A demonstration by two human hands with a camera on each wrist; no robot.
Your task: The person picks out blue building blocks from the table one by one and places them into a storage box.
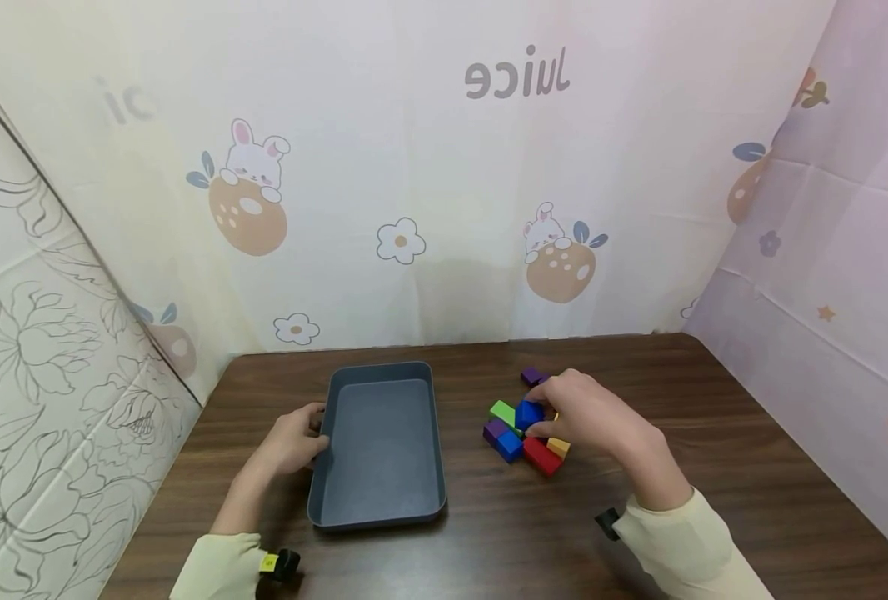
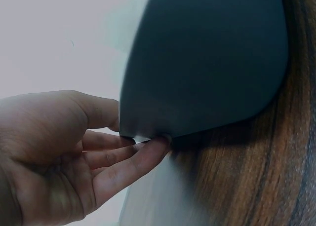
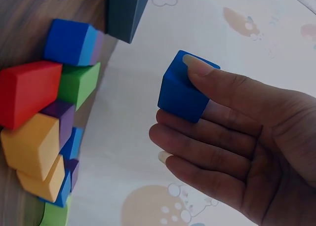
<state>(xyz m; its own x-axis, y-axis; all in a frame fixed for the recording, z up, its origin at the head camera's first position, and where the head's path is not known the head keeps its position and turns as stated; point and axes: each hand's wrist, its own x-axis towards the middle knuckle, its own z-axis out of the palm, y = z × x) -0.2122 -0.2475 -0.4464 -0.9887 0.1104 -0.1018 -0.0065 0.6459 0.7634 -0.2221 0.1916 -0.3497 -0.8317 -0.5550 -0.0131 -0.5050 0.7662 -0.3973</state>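
Wood-grained tabletop | left grip — narrow, pinching round-cornered grey tray | right grip — block-wide, pinching flat-faced blue block

1. A dark, wood-grained table;
2. behind it, a pale cloth printed with mirrored "Juice" lettering, rabbits on orange fruits and white flowers;
3. at left, a white sheet covered in line-drawn blossoms

Clock faces: 12 = far side. Tray on surface; block cluster at tray's 3. Left hand at tray's 9, touching wall. Right hand at cluster's 2; held block above cluster. Far block at cluster's 12. Cloth at surface's 12, behind everything.
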